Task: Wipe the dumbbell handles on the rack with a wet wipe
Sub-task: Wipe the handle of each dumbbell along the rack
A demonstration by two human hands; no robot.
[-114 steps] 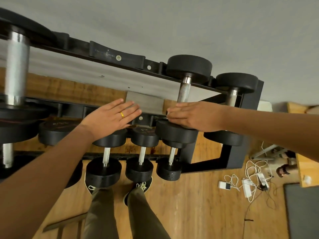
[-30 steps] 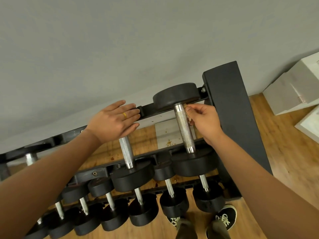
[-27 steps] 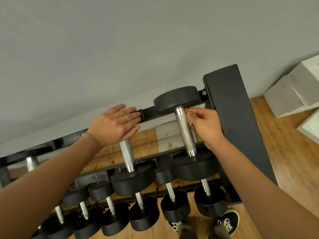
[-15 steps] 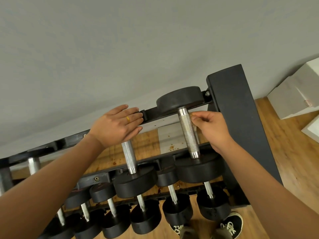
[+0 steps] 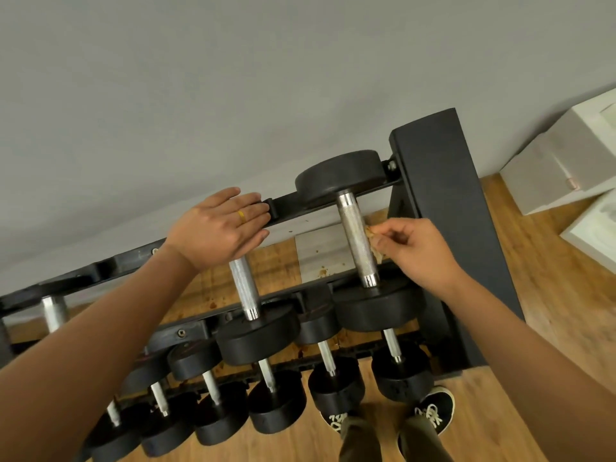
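Note:
A black dumbbell rack (image 5: 443, 208) stands against a grey wall. On its top shelf at the right lies a large dumbbell with a knurled steel handle (image 5: 356, 238). My right hand (image 5: 413, 248) pinches a small crumpled, brownish wipe (image 5: 375, 243) against the right side of that handle. My left hand (image 5: 220, 228) lies flat, fingers straight, on the far end of the neighbouring dumbbell, whose handle (image 5: 245, 288) shows below the palm. Smaller dumbbells (image 5: 336, 381) fill the lower shelf.
Rust-coloured flecks lie on the grey plate (image 5: 316, 258) and the wooden floor under the top shelf. White boxes (image 5: 560, 171) stand on the floor at the right. My shoes (image 5: 433, 411) are just in front of the rack.
My right hand has slid down the right side of the large handle from its top end toward the middle, and the wipe now shows between its fingers. The left hand has stayed put.

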